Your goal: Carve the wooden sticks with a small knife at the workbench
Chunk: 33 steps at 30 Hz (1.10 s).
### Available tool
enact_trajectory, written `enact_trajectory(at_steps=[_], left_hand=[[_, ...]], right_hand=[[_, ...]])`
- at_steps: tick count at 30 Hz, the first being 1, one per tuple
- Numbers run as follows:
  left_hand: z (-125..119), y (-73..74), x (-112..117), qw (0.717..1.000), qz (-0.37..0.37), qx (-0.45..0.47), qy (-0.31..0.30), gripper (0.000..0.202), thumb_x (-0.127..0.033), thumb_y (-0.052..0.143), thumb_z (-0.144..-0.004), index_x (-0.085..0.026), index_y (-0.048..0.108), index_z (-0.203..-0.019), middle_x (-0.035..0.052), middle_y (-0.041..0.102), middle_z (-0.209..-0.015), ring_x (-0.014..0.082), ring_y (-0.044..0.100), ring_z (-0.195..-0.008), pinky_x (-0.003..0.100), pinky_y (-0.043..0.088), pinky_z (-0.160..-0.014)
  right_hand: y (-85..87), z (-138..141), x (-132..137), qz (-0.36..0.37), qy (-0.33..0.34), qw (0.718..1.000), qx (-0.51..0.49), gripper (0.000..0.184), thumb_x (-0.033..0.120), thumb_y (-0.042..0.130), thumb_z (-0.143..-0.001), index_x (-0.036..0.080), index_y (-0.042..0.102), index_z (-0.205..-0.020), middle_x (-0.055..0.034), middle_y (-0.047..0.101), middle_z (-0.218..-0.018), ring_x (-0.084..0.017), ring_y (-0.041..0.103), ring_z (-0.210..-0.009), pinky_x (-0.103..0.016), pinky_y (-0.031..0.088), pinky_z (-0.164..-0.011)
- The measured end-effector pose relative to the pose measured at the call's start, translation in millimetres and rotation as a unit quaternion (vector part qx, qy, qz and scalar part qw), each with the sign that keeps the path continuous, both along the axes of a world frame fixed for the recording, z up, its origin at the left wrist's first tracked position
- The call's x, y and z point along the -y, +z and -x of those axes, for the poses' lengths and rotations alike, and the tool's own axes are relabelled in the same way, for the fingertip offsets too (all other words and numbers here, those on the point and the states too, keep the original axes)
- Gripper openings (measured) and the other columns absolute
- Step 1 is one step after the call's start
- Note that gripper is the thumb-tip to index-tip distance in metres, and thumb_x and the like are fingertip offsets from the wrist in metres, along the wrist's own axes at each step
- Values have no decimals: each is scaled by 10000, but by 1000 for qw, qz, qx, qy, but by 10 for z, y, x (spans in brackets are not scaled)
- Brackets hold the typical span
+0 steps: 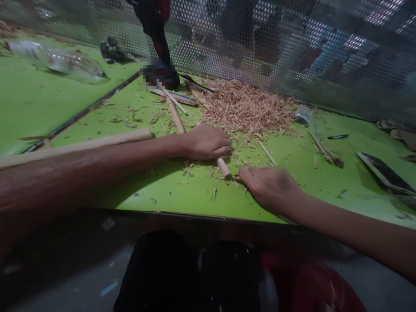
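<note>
My left hand (207,142) lies closed over a wooden rod (223,167) on the green tabletop (182,195). The rod's near end sticks out past my fingers, and a length of wood shows behind the hand, pointing away from me. Just right of that end, my right hand (271,186) is closed, thumb and fingers pinched together. A small dark tip shows at its fingertips, close to the rod's end; what it belongs to is hidden. Thin wood shavings are scattered around both hands.
A heap of shavings (250,108) lies against the perforated metal screen (227,39). A cordless drill (159,47) stands upright behind my left hand. A thick wooden pole (113,141), a plastic bottle (61,58), a pen (338,137) and a phone (386,171) lie around.
</note>
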<state>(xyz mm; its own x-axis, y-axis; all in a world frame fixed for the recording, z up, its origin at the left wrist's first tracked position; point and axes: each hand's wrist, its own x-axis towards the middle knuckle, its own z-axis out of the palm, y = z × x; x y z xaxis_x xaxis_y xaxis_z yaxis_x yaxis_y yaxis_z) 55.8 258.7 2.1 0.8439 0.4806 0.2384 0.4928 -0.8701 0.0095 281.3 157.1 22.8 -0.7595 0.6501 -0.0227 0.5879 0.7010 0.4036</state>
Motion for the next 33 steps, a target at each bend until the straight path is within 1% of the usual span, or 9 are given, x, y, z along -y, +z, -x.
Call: enact_trajectory(at_steps=[4,8,10,13,15,21,27,30,33], left_hand=[[5,1,24,998,20,16,49,254,-336,365,-966,-205,575,-910,56,666,-791,202,542,-650,330,309,-598],[15,-15,22,998,32,31,46,238,-358,352,-983,-212,539,-1006,47,679,-819,191,535,-630,321,296,-590],[23,-16,19,998,30,33,37,224,-351,353,-982,-217,532,-1000,45,678,-838,188,533,-640,318,295,-588],[30,2,21,999,32,27,20,213,-329,357,-974,-221,540,-954,48,676,-875,192,540,-685,317,299,-593],[25,22,24,999,36,20,14,216,-319,359,-966,-219,547,-930,53,673,-887,197,544,-704,319,298,-589],[1,45,20,999,29,17,5,224,-325,360,-960,-213,551,-924,57,665,-866,201,537,-691,325,297,-576],[-2,36,25,999,34,21,11,220,-319,365,-953,-218,559,-922,55,669,-858,203,537,-679,325,288,-573],[-3,38,31,999,36,19,16,199,-305,376,-942,-222,556,-924,50,667,-851,202,534,-675,324,281,-582],[-5,30,24,999,42,18,20,188,-284,367,-936,-224,544,-916,45,659,-845,197,524,-670,323,275,-589]], right_hand=[[34,26,4,19,-15,1000,15,257,126,395,-969,173,643,-918,-26,652,-641,-147,463,-478,-303,142,-500],[9,25,-41,35,-22,999,24,276,99,384,-963,179,648,-957,-12,654,-623,-138,448,-465,-303,130,-499],[-18,6,-65,34,-13,999,13,292,165,359,-1010,175,641,-937,-13,661,-636,-134,461,-475,-305,126,-501],[-44,-34,-80,25,-1,1000,-6,406,303,304,-1068,168,621,-852,-25,668,-669,-135,499,-508,-311,138,-511],[-44,-55,-71,21,4,1000,-14,439,331,298,-1076,167,612,-816,-28,663,-668,-142,523,-528,-315,151,-516],[-22,-31,-13,-11,-1,1000,-20,426,273,294,-1065,171,611,-798,-32,656,-654,-153,527,-521,-318,142,-507],[0,39,25,-26,-17,999,33,267,162,384,-1001,174,610,-859,-25,653,-636,-156,517,-478,-310,123,-489],[3,50,25,-27,-23,998,47,286,167,360,-1009,175,608,-867,-26,646,-617,-154,500,-456,-308,110,-483],[3,48,2,-3,-20,999,47,371,232,287,-1054,167,610,-885,-27,645,-611,-146,489,-452,-300,110,-479]])
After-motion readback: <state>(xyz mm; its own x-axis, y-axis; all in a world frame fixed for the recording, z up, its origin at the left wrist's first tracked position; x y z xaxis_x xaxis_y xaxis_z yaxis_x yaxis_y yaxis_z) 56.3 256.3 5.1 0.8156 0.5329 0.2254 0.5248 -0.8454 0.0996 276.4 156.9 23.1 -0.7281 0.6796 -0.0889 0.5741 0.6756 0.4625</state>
